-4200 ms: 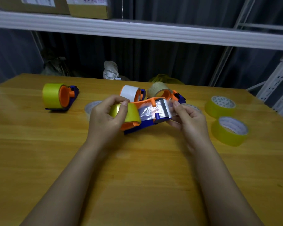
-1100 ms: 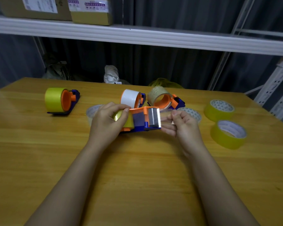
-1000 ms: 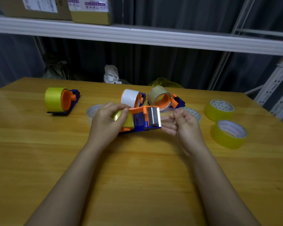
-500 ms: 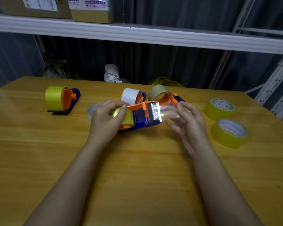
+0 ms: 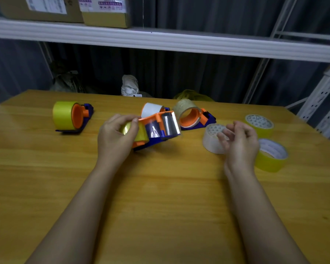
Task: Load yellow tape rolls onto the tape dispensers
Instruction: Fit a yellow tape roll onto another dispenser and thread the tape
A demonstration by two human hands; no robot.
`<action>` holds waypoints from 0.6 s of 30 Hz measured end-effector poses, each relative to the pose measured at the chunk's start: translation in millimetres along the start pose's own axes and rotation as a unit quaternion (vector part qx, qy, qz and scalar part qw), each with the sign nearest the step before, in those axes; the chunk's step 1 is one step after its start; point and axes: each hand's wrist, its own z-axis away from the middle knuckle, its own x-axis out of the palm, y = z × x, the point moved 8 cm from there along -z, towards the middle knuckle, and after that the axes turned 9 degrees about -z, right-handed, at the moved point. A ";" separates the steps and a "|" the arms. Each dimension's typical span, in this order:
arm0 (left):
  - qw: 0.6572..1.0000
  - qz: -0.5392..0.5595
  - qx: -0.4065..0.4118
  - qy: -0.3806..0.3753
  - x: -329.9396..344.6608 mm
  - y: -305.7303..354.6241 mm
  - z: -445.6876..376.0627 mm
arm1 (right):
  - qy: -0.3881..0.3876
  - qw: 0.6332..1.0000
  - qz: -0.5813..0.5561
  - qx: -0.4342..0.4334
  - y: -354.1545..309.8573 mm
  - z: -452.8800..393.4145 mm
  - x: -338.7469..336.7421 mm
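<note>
My left hand (image 5: 115,139) grips the yellow tape roll (image 5: 139,133) mounted on an orange and blue tape dispenser (image 5: 160,128), whose toothed blade end points right and is tilted up off the table. My right hand (image 5: 240,141) hovers to the right, well apart from the dispenser, fingers loosely curled; whether a scrap of tape is between them is blurred. Two loose yellow tape rolls (image 5: 259,124) (image 5: 271,157) lie flat at the right. At the far left stands another dispenser loaded with a yellow roll (image 5: 64,116).
A clear tape roll (image 5: 211,138) lies flat just left of my right hand. Behind the held dispenser stand a dispenser with a white roll (image 5: 151,110) and one with a clear brownish roll (image 5: 189,115). A white shelf (image 5: 160,40) with cardboard boxes runs above the wooden table (image 5: 160,187).
My right hand has let go of the tape end at the blade and drawn away to the right. The left hand keeps its grip; the dispenser's blade end has tilted up slightly.
</note>
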 end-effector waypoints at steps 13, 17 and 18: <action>0.999 -0.012 0.042 -0.013 5.9 8.7 3.8 | -0.216 0.949 0.230 0.007 23.0 24.0 34.8; 0.998 -0.016 0.053 -0.016 7.0 10.3 4.3 | -0.230 0.943 0.236 0.048 28.5 28.3 36.7; 0.998 -0.016 0.054 -0.016 6.8 10.4 4.4 | -0.230 0.941 0.241 0.058 29.6 29.1 36.5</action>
